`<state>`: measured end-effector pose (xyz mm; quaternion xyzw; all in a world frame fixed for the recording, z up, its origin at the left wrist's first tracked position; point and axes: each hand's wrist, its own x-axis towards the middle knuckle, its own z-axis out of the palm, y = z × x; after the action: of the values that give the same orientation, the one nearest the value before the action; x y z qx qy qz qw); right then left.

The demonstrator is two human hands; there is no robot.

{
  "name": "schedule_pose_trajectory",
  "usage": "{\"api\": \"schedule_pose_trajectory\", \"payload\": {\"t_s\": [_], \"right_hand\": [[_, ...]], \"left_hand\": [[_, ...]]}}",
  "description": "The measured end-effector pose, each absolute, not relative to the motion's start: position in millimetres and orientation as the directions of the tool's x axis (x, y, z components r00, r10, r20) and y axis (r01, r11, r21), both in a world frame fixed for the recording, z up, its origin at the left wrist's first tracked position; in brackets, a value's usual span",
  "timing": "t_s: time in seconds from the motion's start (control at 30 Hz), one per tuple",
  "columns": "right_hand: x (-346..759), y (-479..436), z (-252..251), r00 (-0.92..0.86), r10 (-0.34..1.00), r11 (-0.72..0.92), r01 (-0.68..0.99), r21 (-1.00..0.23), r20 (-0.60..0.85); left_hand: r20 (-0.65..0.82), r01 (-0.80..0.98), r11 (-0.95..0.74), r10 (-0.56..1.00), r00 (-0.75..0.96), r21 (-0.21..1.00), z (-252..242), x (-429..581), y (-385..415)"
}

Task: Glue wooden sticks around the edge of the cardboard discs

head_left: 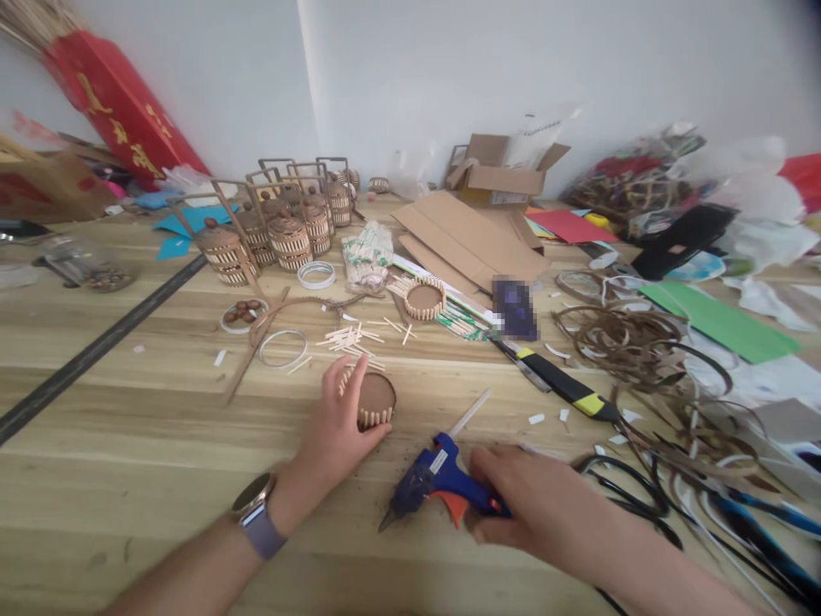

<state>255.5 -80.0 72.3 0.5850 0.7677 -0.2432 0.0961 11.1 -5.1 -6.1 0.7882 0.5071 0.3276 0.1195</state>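
My left hand (333, 428), with a watch on its wrist, curls round a small round cardboard disc ringed with short wooden sticks (375, 402) that rests on the wooden table (160, 462). My right hand (526, 500) grips the handle of a blue hot glue gun (431, 479) lying low over the table, nozzle pointing down left, a glue stick jutting from its back. Loose cut sticks (352, 338) lie just beyond the disc. A second stick-ringed disc (424, 299) sits farther back.
Several finished small stick baskets (275, 231) stand at the back left. A yellow-black utility knife (564, 385), brown cardboard strips (616, 338), scissors (641, 488), cardboard sheets and a box (493, 184), and coloured paper lie to the right. White rings (282, 346) and a bead dish lie left of the sticks.
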Motion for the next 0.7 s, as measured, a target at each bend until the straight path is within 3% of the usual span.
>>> {"api": "schedule_pose_trajectory", "payload": {"t_s": [0.2,0.37,0.47,0.57,0.7], "right_hand": [[260.4,-89.0,50.9,-0.263,0.916,0.098,0.879,-0.467,-0.303],[269.7,-89.6,57.1,-0.106,0.994,0.093,0.691,-0.717,0.027],[265.9,-84.7,54.0,0.017,0.996,-0.088,0.493,-0.865,-0.092],[257.4,-69.5,44.7,-0.068,0.957,-0.257,0.247,-0.934,-0.282],[250.5,-43.8,34.5,-0.159,0.970,-0.118,0.358,-0.926,-0.185]], "left_hand": [[0.398,0.714,-0.454,0.879,0.261,0.533,-6.8,11.8,-3.8],[0.366,0.714,-0.442,0.890,0.273,0.543,-2.9,12.1,-4.3],[0.355,0.708,-0.432,0.896,0.267,0.558,-2.0,12.6,-4.6],[0.358,0.706,-0.431,0.896,0.261,0.563,-2.5,13.6,-4.2],[0.385,0.688,-0.459,0.881,0.273,0.562,-3.1,14.0,-3.0]]}}
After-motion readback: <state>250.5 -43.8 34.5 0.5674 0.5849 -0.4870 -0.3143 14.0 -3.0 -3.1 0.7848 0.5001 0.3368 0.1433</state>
